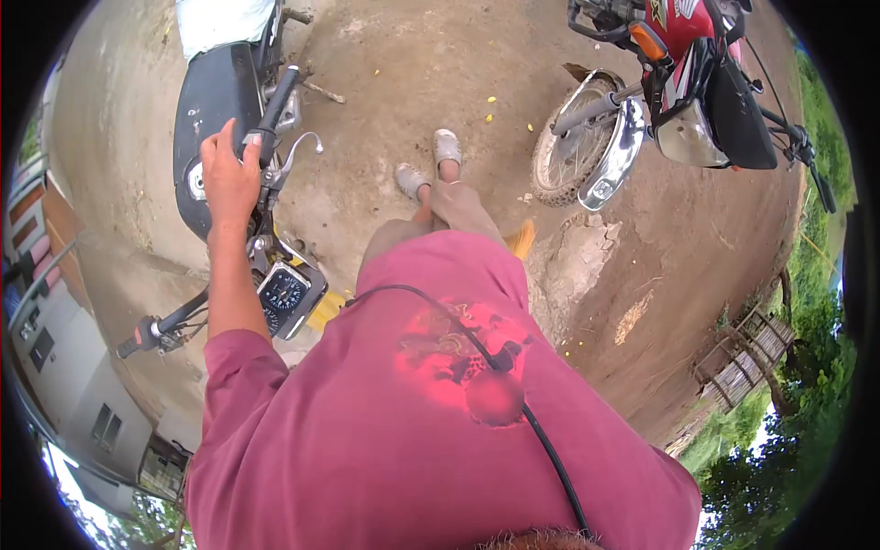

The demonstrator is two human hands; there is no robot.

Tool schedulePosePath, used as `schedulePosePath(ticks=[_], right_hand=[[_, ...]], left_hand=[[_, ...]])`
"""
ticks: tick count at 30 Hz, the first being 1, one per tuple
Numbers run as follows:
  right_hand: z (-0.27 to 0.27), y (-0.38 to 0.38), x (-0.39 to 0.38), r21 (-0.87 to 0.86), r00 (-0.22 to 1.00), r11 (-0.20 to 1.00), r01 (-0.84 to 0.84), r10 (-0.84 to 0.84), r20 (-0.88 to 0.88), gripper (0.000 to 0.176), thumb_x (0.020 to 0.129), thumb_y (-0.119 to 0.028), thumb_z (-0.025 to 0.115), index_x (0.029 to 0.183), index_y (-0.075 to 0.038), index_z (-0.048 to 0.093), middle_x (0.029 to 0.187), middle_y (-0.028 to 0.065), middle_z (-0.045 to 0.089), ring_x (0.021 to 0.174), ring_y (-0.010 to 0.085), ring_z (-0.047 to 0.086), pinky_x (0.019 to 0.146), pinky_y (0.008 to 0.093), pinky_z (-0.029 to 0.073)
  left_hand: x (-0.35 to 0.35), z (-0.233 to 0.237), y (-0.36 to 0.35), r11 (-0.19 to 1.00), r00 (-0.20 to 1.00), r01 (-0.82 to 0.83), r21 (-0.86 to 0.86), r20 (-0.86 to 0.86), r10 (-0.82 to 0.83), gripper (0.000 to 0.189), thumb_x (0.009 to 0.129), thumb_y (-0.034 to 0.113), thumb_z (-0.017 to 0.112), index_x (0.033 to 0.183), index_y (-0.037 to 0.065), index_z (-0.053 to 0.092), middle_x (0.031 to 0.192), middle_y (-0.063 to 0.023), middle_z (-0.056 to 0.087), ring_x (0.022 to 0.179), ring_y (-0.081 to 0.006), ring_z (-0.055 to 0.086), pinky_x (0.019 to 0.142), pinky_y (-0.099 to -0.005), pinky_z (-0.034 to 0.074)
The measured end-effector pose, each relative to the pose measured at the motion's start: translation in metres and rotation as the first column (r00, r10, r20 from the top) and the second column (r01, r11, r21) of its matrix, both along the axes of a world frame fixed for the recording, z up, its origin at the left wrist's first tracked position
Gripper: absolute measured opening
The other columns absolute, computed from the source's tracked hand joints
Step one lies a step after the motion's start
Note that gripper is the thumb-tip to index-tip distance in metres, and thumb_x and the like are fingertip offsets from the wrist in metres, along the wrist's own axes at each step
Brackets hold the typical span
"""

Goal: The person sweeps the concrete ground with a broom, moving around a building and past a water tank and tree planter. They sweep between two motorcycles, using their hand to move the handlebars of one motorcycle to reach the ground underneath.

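My left hand point(229, 174) reaches over the front of a parked motorcycle, its fingers stretched out and slightly apart above the dark fuel tank point(218, 110). The thumb is right at the inner end of the black handlebar grip point(279, 103), next to a silver lever point(295, 156). Near the hand's edge shows the round tank cap point(195, 181). Below the wrist sits the instrument cluster point(286, 291) with its dials. The other handlebar grip point(137, 339) points out past my forearm. My right hand is out of view.
A red motorcycle point(678, 92) stands at upper right, its muddy front wheel point(582, 137) on the dirt ground point(412, 82). My sandalled feet point(446, 147) are between the two motorcycles. A building point(82, 367) lies at left, a wooden fence point(747, 357) and greenery at right.
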State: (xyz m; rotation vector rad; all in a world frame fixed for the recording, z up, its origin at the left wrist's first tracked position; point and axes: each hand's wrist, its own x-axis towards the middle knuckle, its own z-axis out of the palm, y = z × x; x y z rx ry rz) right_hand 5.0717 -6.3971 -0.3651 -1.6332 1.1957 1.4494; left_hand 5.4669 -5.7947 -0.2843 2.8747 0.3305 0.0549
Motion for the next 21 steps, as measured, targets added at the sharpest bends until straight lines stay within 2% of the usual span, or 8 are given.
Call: schedulePosePath(ticks=[1, 4, 6, 9, 10, 14, 17, 21], right_hand=[[-0.02, 0.002, -0.013, -0.024, 0.992, 0.996, 0.089, -0.091, -0.088, 0.019, 0.102, -0.024, 0.048, 0.093, -0.009, 0.052, 0.058, 0.0038, 0.047, 0.04, 0.0147, 0.042, 0.035, 0.0322, 0.031], [-0.089, 0.017, -0.007, -0.153, 0.842, 0.911, 0.383, -0.412, -0.347, 0.018, 0.1, -0.017, 0.047, 0.085, -0.008, 0.05, 0.055, 0.0056, 0.046, 0.037, 0.0158, 0.04, 0.034, 0.0332, 0.028], [-0.139, 0.028, 0.026, -0.231, 0.726, 0.846, 0.481, -0.532, -0.436, 0.02, 0.099, -0.012, 0.047, 0.08, -0.007, 0.048, 0.053, 0.0067, 0.045, 0.035, 0.0165, 0.038, 0.033, 0.0338, 0.027], [-0.218, 0.041, 0.1, -0.074, 0.839, 0.865, 0.496, -0.499, -0.219, 0.016, 0.094, -0.008, 0.048, 0.078, -0.008, 0.05, 0.047, 0.0058, 0.037, 0.032, 0.0173, 0.035, 0.032, 0.0335, 0.02], [-0.23, 0.038, 0.147, 0.064, 0.797, 0.799, 0.598, -0.585, -0.151, 0.009, 0.095, -0.006, 0.045, 0.088, -0.005, 0.05, 0.055, 0.0037, 0.046, 0.036, 0.0152, 0.041, 0.031, 0.0304, 0.031], [-0.208, 0.063, 0.359, 0.268, 0.862, 0.844, 0.465, -0.501, 0.079, 0.008, 0.102, -0.014, 0.049, 0.097, -0.008, 0.049, 0.059, -0.0008, 0.045, 0.04, 0.0099, 0.04, 0.034, 0.0256, 0.032], [-0.169, 0.07, 0.451, 0.35, 0.894, 0.873, 0.338, -0.414, 0.169, 0.005, 0.101, -0.016, 0.052, 0.1, -0.011, 0.051, 0.065, -0.003, 0.046, 0.044, 0.0077, 0.04, 0.037, 0.0252, 0.033], [-0.099, 0.058, 0.453, 0.354, 0.917, 0.9, 0.252, -0.34, 0.211, 0.017, 0.104, -0.025, 0.052, 0.118, -0.014, 0.055, 0.069, -0.0046, 0.046, 0.048, 0.0051, 0.038, 0.039, 0.0209, 0.032]], left_hand=[[0.004, -0.012, 0.007, 0.999, 0.995, -0.042, -0.002, -0.093, 0.041, 0.053, 0.099, 0.037, 0.063, 0.139, 0.004, 0.055, 0.125, -0.0232, 0.054, 0.115, -0.0369, 0.057, 0.098, -0.0427, 0.046], [0.015, -0.028, 0.009, 0.989, 0.969, -0.106, -0.099, -0.233, 0.081, 0.057, 0.099, 0.041, 0.061, 0.14, 0.002, 0.053, 0.128, -0.0245, 0.053, 0.12, -0.0389, 0.055, 0.101, -0.0429, 0.045], [0.015, -0.022, 0.003, 0.997, 0.971, -0.04, -0.062, -0.237, 0.025, 0.06, 0.098, 0.043, 0.063, 0.14, 0.002, 0.052, 0.131, -0.0242, 0.052, 0.122, -0.0405, 0.054, 0.102, -0.0441, 0.044], [0.013, -0.019, -0.005, 0.998, 0.97, 0.056, 0.012, -0.239, -0.052, 0.064, 0.095, 0.046, 0.065, 0.14, 0.002, 0.051, 0.132, -0.0225, 0.052, 0.121, -0.041, 0.054, 0.101, -0.0458, 0.045], [0.015, -0.018, -0.006, 0.998, 0.969, 0.055, 0.015, -0.241, -0.05, 0.063, 0.095, 0.045, 0.066, 0.139, 0.002, 0.051, 0.131, -0.0221, 0.053, 0.121, -0.0403, 0.054, 0.102, -0.0451, 0.045], [0.024, -0.013, -0.016, 1.0, 0.966, 0.0, 0.011, -0.257, 0.003, 0.062, 0.093, 0.041, 0.07, 0.138, 0.002, 0.052, 0.13, -0.0208, 0.053, 0.121, -0.0388, 0.054, 0.103, -0.0442, 0.044], [0.028, -0.006, -0.022, 0.998, 0.957, -0.064, -0.006, -0.284, 0.059, 0.065, 0.09, 0.038, 0.074, 0.139, 0.002, 0.052, 0.131, -0.0202, 0.053, 0.121, -0.0385, 0.054, 0.103, -0.0444, 0.044], [0.027, -0.005, -0.018, 0.996, 0.963, -0.093, -0.006, -0.253, 0.088, 0.068, 0.087, 0.037, 0.076, 0.139, 0.002, 0.051, 0.13, -0.0199, 0.053, 0.12, -0.0392, 0.055, 0.101, -0.0448, 0.046]])
